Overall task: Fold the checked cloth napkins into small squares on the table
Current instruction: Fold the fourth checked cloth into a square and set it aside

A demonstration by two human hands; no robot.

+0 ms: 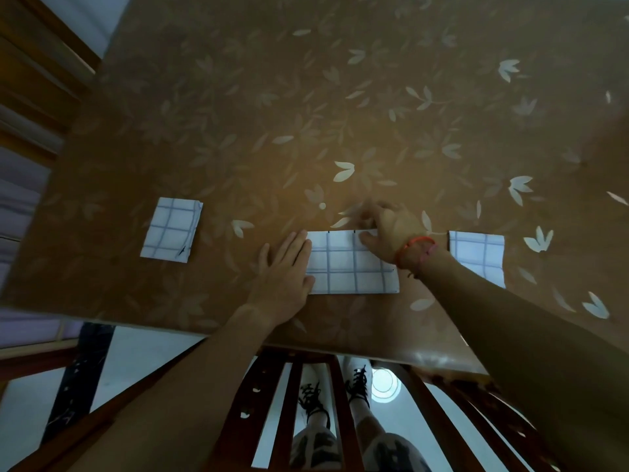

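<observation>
White checked napkin (352,264) sits mid-surface (238,114), folded into a strip. Left hand (284,267) lies flat and open on its left end, while right hand (388,229) pinches the far right corner. Two folded squares lie on either side, left (172,231) and right (476,255).

place: home dining room | cues: leaf-print tablecloth (340,97), carved wooden chair (279,403), tiled floor (143,356)
</observation>
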